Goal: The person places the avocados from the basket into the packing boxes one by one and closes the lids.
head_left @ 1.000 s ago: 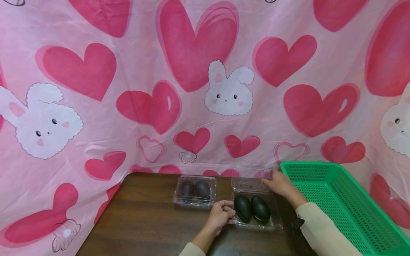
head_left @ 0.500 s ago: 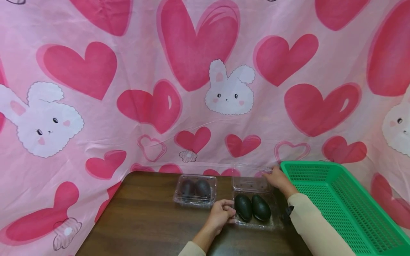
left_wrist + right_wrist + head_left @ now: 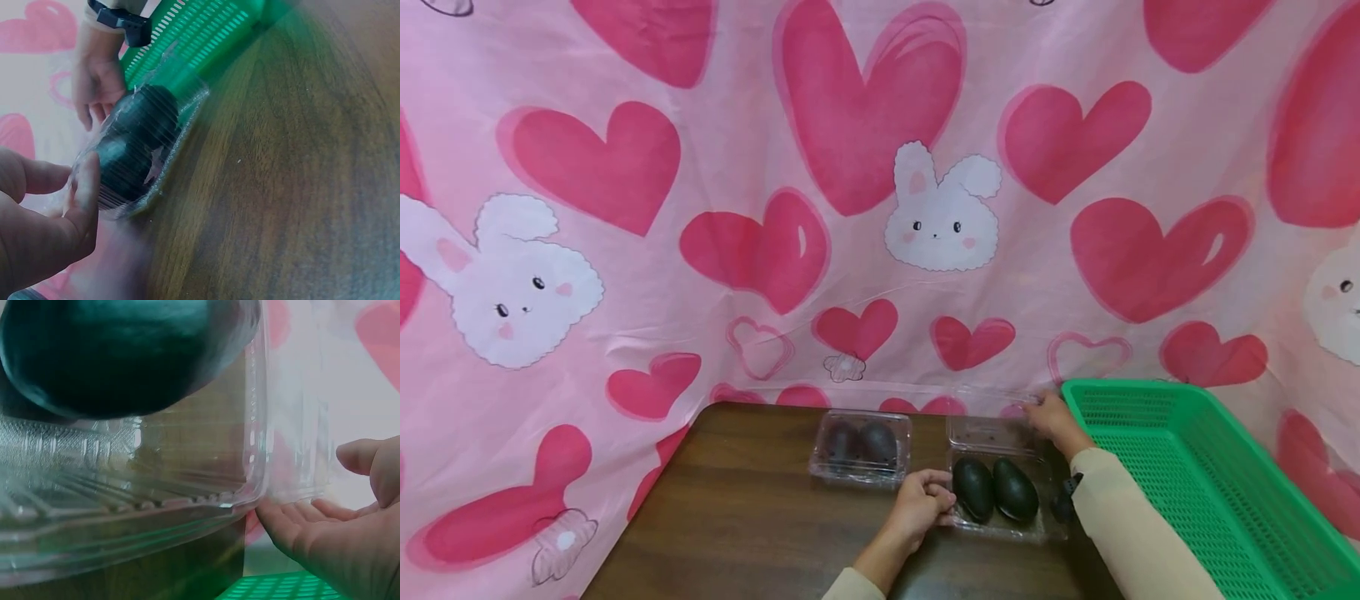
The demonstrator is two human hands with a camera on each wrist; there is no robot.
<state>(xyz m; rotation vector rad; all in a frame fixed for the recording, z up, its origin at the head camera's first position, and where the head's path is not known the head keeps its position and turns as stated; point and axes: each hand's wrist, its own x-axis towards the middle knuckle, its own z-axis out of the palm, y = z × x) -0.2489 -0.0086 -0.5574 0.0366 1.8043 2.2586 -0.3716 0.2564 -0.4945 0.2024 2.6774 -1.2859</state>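
Observation:
A clear plastic clamshell box (image 3: 1051, 518) lies on the table with its lid (image 3: 988, 433) raised at the back. Two dark green avocados (image 3: 1015, 490) sit side by side in its base. My left hand (image 3: 917, 504) pinches the left edge of the base between thumb and fingers, as the left wrist view shows. At the lid's right side is my right hand (image 3: 1051, 421). In the right wrist view its fingers (image 3: 284, 528) extend behind the clear plastic, with the thumb held apart.
Left of the clamshell stands a closed clear box (image 3: 860, 475) with two dark avocados inside. A green plastic basket (image 3: 1120, 386) fills the right side, close beside my right forearm. A pink heart-patterned cloth (image 3: 850, 275) hangs behind the wooden table (image 3: 737, 508).
My right hand has slid slightly back along the raised lid, and its forearm has swung left. The left hand keeps its hold on the base.

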